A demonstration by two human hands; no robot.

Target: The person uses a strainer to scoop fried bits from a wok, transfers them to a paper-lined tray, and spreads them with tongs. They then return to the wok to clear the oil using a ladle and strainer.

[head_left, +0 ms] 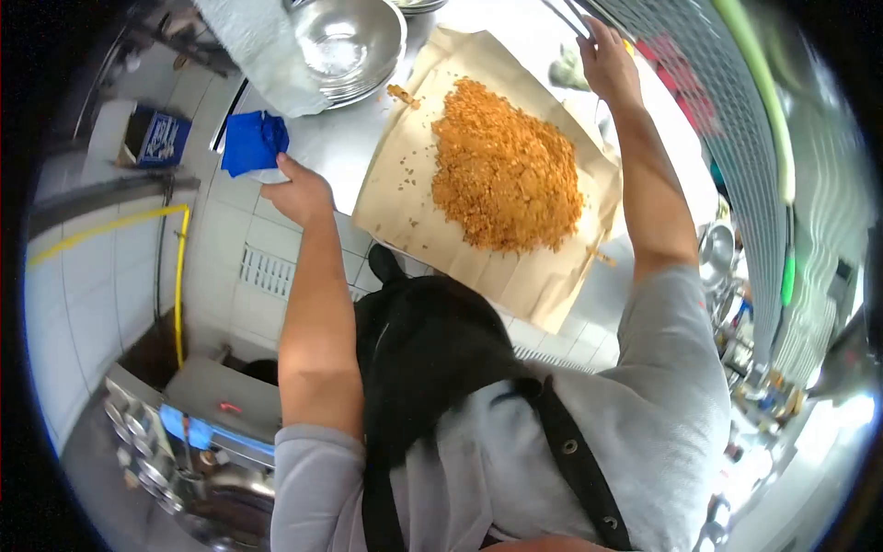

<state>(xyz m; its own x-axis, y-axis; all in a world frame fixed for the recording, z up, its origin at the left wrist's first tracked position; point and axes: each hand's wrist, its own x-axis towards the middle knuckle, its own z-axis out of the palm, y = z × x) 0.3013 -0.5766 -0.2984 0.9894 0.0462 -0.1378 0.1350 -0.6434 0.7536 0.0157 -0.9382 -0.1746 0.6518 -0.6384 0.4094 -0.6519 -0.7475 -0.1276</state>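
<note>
The left hand [294, 190] clutches a crumpled blue cloth [252, 143] at nine o'clock of the crumbly orange heap [506, 166] on creased brown paper [405, 189]; the right hand [609, 61] grips thin metal tongs [567, 16] at one o'clock.

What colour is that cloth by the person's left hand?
Bright blue: the cloth by the left hand, clearest in the head view.

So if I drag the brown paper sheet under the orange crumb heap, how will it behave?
Probably floppy: the brown paper sheet is creased and overhangs the counter edge. The loose orange crumb heap would likely shift or spill.
</note>
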